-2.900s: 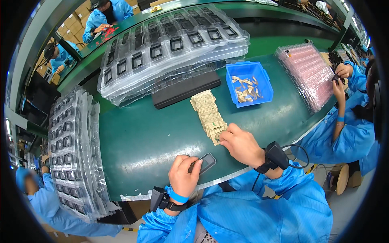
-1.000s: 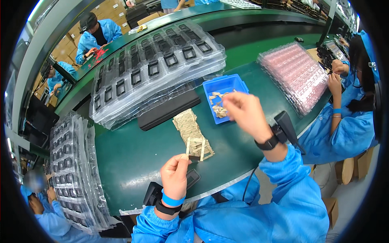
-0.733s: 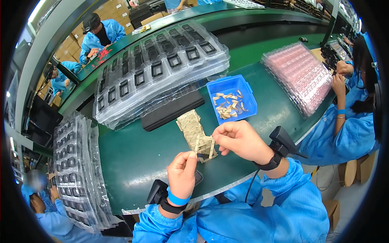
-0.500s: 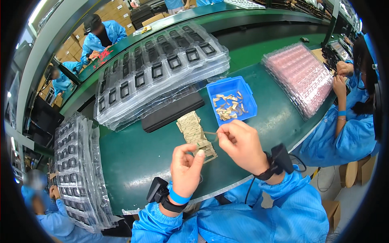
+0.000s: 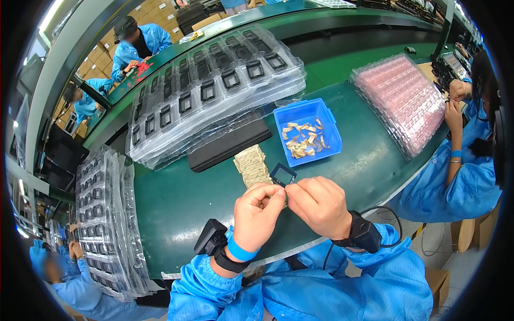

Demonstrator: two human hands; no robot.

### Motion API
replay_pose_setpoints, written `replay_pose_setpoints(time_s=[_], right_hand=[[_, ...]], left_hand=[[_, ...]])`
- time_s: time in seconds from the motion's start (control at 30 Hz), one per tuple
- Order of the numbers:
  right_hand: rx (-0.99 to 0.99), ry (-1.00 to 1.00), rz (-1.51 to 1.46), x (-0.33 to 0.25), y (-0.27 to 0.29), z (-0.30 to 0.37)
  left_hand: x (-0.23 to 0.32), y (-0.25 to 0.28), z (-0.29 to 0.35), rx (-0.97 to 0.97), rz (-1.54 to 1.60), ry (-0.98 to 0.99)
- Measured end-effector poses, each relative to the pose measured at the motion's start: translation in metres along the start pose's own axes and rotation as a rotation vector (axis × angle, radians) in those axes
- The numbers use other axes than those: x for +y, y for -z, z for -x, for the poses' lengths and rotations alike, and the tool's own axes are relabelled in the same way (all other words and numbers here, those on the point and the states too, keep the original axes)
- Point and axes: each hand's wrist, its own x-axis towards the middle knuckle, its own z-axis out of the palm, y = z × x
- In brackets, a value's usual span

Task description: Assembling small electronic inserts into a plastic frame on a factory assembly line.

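Note:
A small black square frame (image 5: 277,169) stands out from between my fingertips above the green tabletop. My left hand (image 5: 258,212) is closed in a pinch at its near edge. My right hand (image 5: 319,207) is pinched tight against the same edge, its fingertips meeting those of my left; what lies between them is hidden. Just beyond my left hand lies a stack of tan paper-backed strips (image 5: 251,165), its near end covered by my fingers. Farther right, a blue bin (image 5: 316,159) holds several curled tan and clear scraps (image 5: 305,143).
Stacked clear trays with black frames (image 5: 217,107) fill the far side, behind a flat black block (image 5: 230,145). More trays (image 5: 99,214) stand at the left. Pink-tinted trays (image 5: 396,101) sit at the right, near a co-worker in blue (image 5: 439,184).
My hands have drawn together, and the black frame now shows between them. The thin strip that my right fingers held near the stack is no longer visible.

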Motion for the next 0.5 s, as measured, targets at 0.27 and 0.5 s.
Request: replay_pose_setpoints(time_s=[0.27,0.5], right_hand=[[0.007,0.010,0.020,0.010,0.005,0.001],[0.014,-0.417,-0.348,0.017,0.008,0.006]], left_hand=[[0.001,-0.010,-0.010,-0.010,-0.052,-0.029],[0.000,-0.018,-0.019,-0.054,-0.039,-0.119]])
